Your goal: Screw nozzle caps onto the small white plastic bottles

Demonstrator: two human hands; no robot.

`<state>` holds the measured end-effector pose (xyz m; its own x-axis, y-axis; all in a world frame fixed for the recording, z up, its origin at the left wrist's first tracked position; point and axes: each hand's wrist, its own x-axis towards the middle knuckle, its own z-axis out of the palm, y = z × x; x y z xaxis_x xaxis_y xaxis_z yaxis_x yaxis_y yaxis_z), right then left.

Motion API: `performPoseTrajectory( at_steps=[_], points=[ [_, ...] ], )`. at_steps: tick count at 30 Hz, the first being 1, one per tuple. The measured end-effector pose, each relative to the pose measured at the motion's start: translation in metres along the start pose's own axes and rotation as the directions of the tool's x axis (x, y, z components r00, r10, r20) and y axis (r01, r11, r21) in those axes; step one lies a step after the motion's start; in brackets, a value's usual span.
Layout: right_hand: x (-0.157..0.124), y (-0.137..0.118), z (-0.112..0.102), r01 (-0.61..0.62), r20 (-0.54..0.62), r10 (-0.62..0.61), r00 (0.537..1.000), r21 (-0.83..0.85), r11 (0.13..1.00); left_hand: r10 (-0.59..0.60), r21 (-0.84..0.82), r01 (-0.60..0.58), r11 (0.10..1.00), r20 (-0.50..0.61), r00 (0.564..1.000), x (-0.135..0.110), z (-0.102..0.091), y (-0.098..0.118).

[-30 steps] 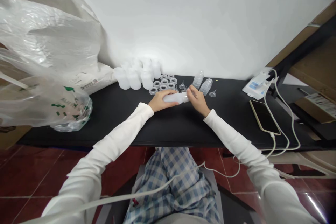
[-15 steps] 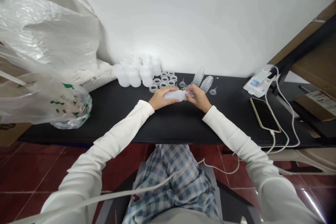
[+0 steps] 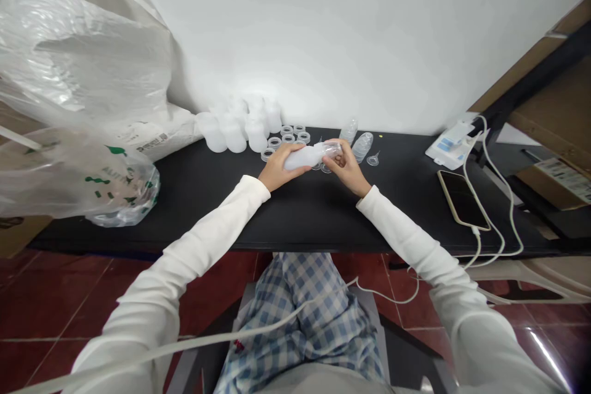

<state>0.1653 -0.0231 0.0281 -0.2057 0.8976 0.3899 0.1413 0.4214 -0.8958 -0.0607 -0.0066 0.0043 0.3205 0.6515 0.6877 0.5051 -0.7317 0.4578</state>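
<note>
Bottle (image 3: 305,157), translucent white, is held tilted just above the tabletop (image 3: 295,209) near its far edge, left hand (image 3: 277,170) wrapped around the body to steady it, right hand (image 3: 347,167) pinching the clear fitting (image 3: 333,148) at its neck.

The translucent bottle (image 3: 305,156) has come up off the worktop (image 3: 295,209): a second ago it lay nearly flat, now its neck end tilts upward toward the back edge. The left hand (image 3: 278,167) has lifted with it, and the right hand (image 3: 347,166) has risen to the neck.
</note>
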Motion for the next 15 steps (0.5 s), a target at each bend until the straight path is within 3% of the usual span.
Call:
performPoseTrajectory(
  at_steps=[6,11,13,15],
  points=[
    [0.003,0.007,0.005,-0.060,0.006,0.060,0.998,0.084,0.995,-0.014,-0.088,0.012,0.996,-0.016,1.000,-0.002,0.003,-0.008],
    [0.001,0.004,0.007,-0.014,0.045,0.010,0.999,0.095,0.995,0.225,-0.114,-0.216,0.970,0.067,0.972,-0.002,0.006,-0.011],
    [0.002,0.002,0.002,0.050,-0.008,-0.050,0.999,0.018,0.999,0.293,-0.118,-0.279,0.953,0.125,0.948,-0.002,0.006,-0.010],
    [0.007,0.002,-0.011,0.143,-0.139,-0.161,0.977,-0.132,0.981,0.293,-0.088,-0.282,0.955,0.171,0.941,-0.002,0.004,-0.009]
  ],
)
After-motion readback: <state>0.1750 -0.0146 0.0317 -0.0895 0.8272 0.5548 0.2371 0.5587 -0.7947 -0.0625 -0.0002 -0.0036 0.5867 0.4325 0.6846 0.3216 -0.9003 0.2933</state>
